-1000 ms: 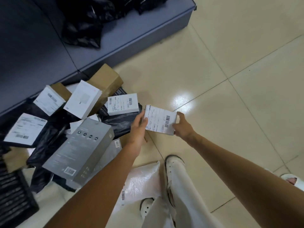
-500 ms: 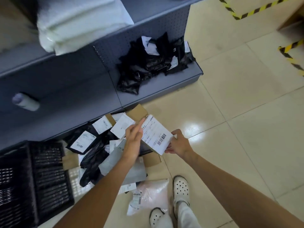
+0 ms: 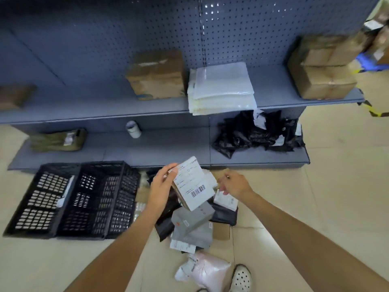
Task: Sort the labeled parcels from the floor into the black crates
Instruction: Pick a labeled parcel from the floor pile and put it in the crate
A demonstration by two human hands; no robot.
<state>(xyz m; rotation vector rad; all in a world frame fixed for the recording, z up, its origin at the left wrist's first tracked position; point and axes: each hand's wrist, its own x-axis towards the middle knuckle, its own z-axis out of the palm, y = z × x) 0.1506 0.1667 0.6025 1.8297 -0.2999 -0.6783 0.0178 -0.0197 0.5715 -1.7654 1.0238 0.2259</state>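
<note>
Floor (image 3: 315, 207) is pale tile with two black crates (image 3: 73, 199) side by side at the left and a messy parcel pile (image 3: 193, 224) just right of them. Lower shelf (image 3: 164, 150) has black bags (image 3: 259, 133), a green bundle (image 3: 59, 140) and a white can (image 3: 133, 129). Upper shelf (image 3: 94, 108) carries cardboard boxes (image 3: 156, 74) and a stack of clear bags (image 3: 221, 87).

crates (image 3: 73, 199) left of parcel pile (image 3: 193, 224) | shelf (image 3: 160, 152) behind both | foot (image 3: 241, 279) before pile

Left hand (image 3: 161, 189) curled in a grip; right hand (image 3: 235, 184) loose, holding nothing.
</note>
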